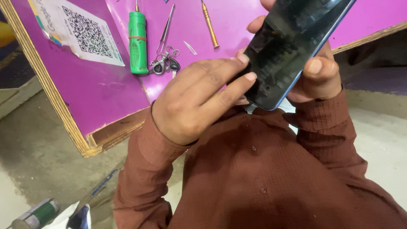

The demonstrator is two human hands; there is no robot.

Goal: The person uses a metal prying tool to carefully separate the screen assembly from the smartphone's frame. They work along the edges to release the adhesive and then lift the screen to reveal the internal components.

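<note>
A dark smartphone [292, 46] with a blue edge is held up in front of my chest, screen facing me. My right hand [318, 74] grips it from behind, thumb on its right edge and fingertips curling over the left side near the top. My left hand [199, 99] presses its fingertips against the phone's lower left edge. Whether a small tool sits between those fingers is hidden. Both arms wear brown sleeves.
A magenta work board [106, 89] with a wooden rim lies ahead. On it rest a green-handled screwdriver [138, 42], tweezers [166, 27], a small key ring [164, 63], a brass-handled driver [210, 25] and a printed code sheet [80, 29]. Concrete floor lies below left.
</note>
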